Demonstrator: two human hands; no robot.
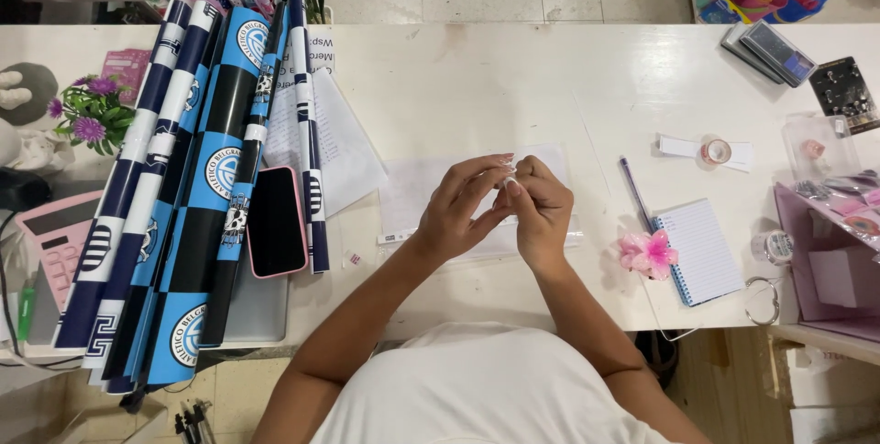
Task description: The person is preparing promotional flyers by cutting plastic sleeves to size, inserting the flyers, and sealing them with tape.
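While fingertips meet, both hands [500,206] above clear sleeve [477,201]; open tabletop [513,87] beyond.

Both hands meet above the middle of the white table [513,87]. The left hand [458,210] and the right hand [543,210] pinch together a very small pale object [510,184], too small to identify. Under them lies a clear plastic sleeve [412,192]. Toward the left edge lie rolls of blue, black and white wrapping paper [206,178], with a phone in a pink case [276,221] beside them. Toward the right edge are a small spiral notebook [704,250], a pink flower [648,254] and a pen [634,192].
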